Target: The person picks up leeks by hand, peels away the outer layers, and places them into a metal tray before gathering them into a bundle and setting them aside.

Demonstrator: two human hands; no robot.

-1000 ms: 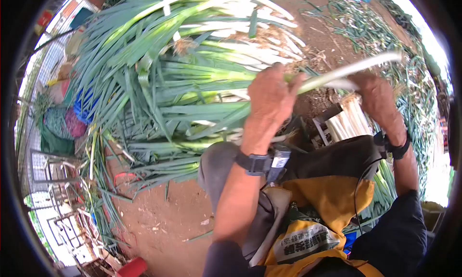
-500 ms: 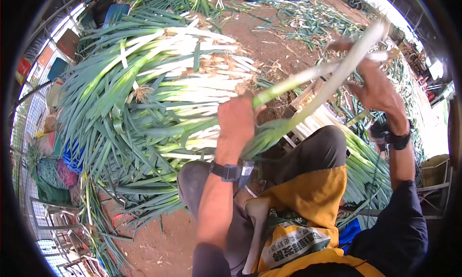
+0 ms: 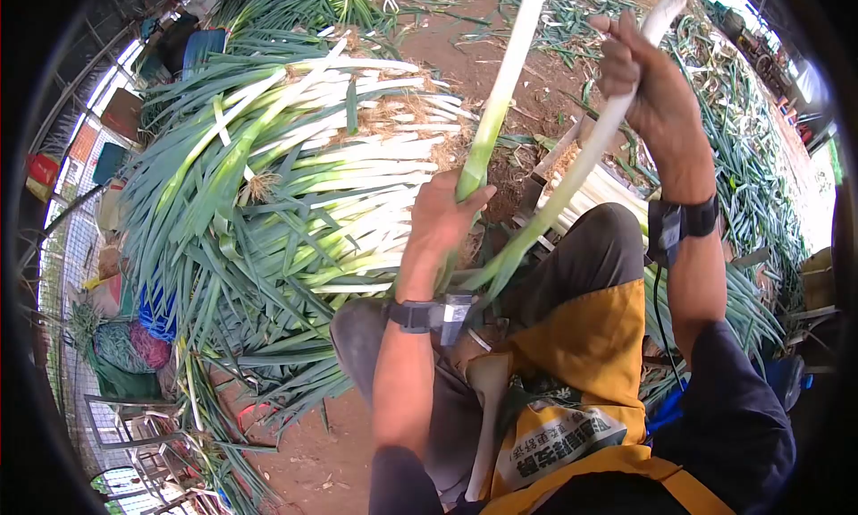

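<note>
Reddish bare earth (image 3: 308, 443) spreads under a big pile of leeks (image 3: 295, 175), which lie with their white shanks toward me and their green leaves fanning out to the left. I see the left hand (image 3: 442, 218) clenched around the green part of one leek (image 3: 500, 86). It stands almost upright above the fist, its pale end at the top edge of view. The right hand (image 3: 652, 90), held higher, is closed around the white shank of a second leek (image 3: 572, 180). That stalk slants down and leftward, its green leaves ending just beside the left wrist, above the knee. Below the right hand, a crate (image 3: 547, 162) holds trimmed white stalks. A yellow apron (image 3: 590, 345) covers the lap.
</note>
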